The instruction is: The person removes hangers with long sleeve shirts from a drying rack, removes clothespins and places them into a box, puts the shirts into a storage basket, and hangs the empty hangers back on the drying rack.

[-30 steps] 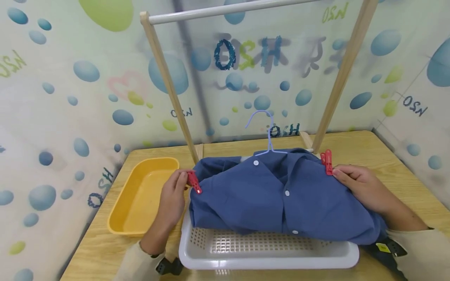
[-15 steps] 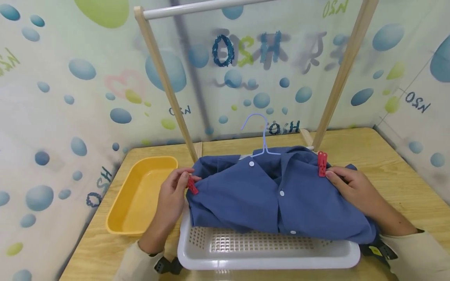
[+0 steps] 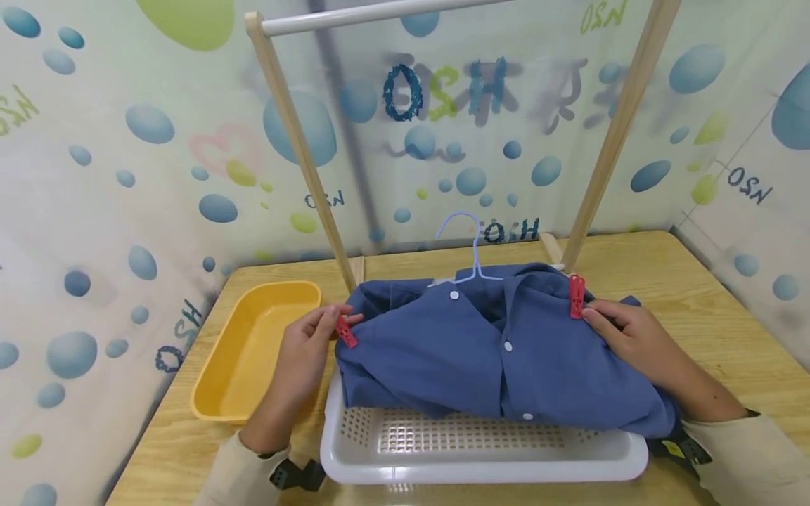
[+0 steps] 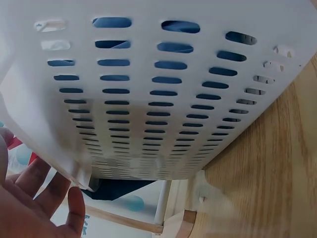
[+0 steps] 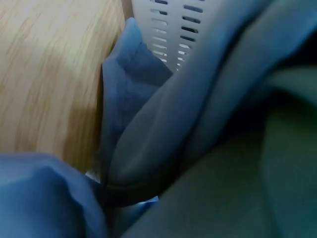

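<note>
A blue button-up shirt (image 3: 436, 358) lies bunched over a white perforated basket (image 3: 481, 471), with a light-blue hanger (image 3: 476, 256) rising from its collar. At the shirt's left shoulder my left hand (image 3: 306, 344) holds the upper end of a red clothespin (image 3: 345, 332) between thumb and fingers. Another red clothespin (image 3: 577, 296) sits on the right shoulder. Just beside it, my right hand (image 3: 633, 344) pinches the shirt fabric, thumb on top. In the left wrist view the left hand (image 4: 37, 203) is beside the basket's wall. Shirt folds hide the right hand in the right wrist view.
A yellow tray (image 3: 249, 358) stands on the wooden table (image 3: 702, 302) at the left. Behind the shirt, a wooden rack frame (image 3: 304, 151) carries a white crossbar (image 3: 380, 13). A bubble-patterned backdrop (image 3: 411, 183) surrounds the table's back and sides.
The shirt and both clothespins have shifted slightly left. The hanger's hook has sunk a little and moved left. Both hands have stayed at the shoulders, the right one moving slightly left with the fabric.
</note>
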Available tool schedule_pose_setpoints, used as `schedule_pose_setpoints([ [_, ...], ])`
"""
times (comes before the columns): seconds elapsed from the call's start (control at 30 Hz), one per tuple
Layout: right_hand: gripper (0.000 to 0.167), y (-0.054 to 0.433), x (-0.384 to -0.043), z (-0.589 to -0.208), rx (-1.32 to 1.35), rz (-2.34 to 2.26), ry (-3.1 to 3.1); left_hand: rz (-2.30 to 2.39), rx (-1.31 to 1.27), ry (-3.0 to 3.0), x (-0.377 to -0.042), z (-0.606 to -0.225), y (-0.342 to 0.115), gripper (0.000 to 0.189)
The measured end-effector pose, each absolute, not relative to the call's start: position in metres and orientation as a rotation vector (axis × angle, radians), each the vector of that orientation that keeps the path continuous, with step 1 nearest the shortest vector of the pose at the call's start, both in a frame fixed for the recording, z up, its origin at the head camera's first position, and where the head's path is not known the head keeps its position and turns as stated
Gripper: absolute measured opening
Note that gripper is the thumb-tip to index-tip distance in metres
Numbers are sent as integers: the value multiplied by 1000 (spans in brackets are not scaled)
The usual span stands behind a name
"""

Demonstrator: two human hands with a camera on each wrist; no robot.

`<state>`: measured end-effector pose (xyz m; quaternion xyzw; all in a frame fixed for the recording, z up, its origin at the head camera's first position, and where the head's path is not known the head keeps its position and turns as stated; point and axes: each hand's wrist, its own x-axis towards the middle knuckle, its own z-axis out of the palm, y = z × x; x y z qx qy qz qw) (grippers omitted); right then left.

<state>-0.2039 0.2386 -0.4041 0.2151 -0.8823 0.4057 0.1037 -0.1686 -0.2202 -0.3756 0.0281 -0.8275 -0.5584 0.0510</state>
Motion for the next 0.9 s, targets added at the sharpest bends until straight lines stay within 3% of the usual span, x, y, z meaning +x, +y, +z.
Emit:
schedule_pose_setpoints([
  [0.9,19,238,-205,-403,615,1189,-2627,-1691,54,-2507,-170,-376,-220,48],
])
